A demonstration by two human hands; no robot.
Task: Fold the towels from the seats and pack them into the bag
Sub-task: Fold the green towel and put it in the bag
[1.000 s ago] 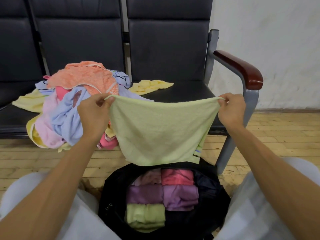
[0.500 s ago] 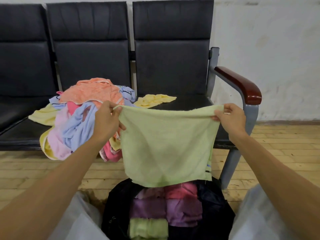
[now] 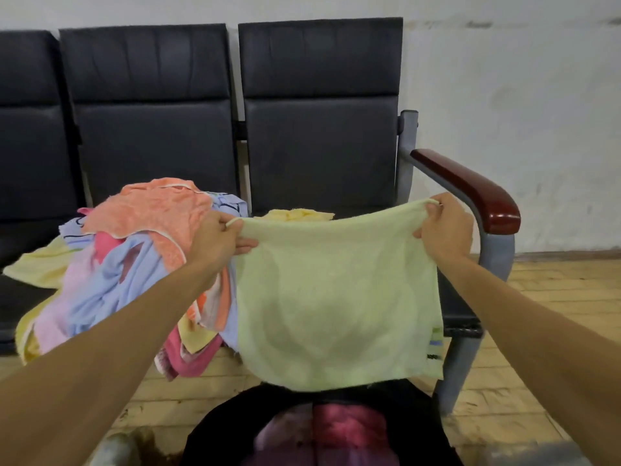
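Both hands [image 3: 215, 238] pinch green towel [image 3: 336, 297] above bag [image 3: 413, 408].

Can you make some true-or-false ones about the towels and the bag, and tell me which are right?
1. The left hand and right hand hold the green towel by its top corners. True.
2. An orange towel lies on top of the pile. True.
3. The green towel is folded up small. False: it hangs spread open.
4. The pile lies on the floor. False: it lies on the seats.
5. The bag is empty. False: the bag has a pink towel in it.
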